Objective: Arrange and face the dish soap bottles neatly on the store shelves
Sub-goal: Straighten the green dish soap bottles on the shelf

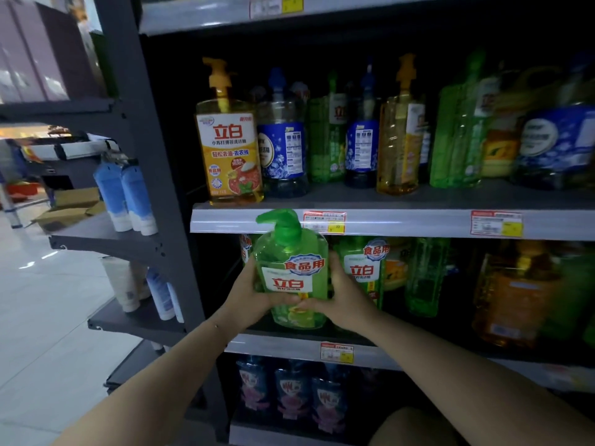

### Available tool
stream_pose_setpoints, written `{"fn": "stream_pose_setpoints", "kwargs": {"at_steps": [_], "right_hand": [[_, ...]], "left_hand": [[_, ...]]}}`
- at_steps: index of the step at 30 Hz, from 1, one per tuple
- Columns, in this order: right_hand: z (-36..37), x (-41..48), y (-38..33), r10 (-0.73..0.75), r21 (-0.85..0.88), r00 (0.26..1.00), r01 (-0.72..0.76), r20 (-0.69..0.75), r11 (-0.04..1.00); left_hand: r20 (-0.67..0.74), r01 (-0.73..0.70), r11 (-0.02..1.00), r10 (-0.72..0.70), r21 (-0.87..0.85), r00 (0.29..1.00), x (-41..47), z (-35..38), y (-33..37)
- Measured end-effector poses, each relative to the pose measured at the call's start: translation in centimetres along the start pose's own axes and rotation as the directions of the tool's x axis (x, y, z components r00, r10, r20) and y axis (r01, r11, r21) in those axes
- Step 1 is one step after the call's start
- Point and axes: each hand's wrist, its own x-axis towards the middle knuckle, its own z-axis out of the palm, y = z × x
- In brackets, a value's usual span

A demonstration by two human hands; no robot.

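L hand [254,296] gripped the left side of the clear green plastic pump bottle w/ red-lettered label [291,272], thumb across the front. The bottle stood upright btwn both palms, label facing out, at the front edge of the grey metal shelf [283,346] near its left end; couldn't tell if its base rested there. R hand [343,297] clasped its right side, thumb on front, fingers hidden behind.

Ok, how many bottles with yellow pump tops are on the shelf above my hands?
2. The front-facing yellow bottle stands at the left end of the shelf; the sideways yellow bottle stands further right. More may be hidden behind the front row.
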Motion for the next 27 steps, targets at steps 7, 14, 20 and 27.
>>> {"fn": "stream_pose_setpoints", "kwargs": {"at_steps": [7, 14, 20, 27], "right_hand": [[-5.6, -1.1, -5.1, -0.132, -0.011, 0.990, 0.132, -0.048, 0.991], [-11.3, 0.2, -11.1, -0.271, -0.073, 0.949, 0.262, -0.160, 0.962], [-14.1, 2.6, -12.6, -0.337, -0.121, 0.903, 0.316, -0.265, 0.941], [-15.2, 6.0, -11.0, -0.255, -0.091, 0.920, 0.239, -0.297, 0.967]], "left_hand": [[-0.037, -0.194, 0.981, 0.195, 0.029, 0.980, -0.9, 1.2, 8.1], [-0.052, -0.385, 0.918, 0.391, 0.099, 0.919, 1.2, 1.3, 16.5], [-0.065, -0.447, 0.887, 0.456, 0.111, 0.888, 4.7, 1.9, 19.5], [-0.084, -0.420, 0.907, 0.419, 0.005, 0.904, 9.5, 3.7, 17.9]]}}
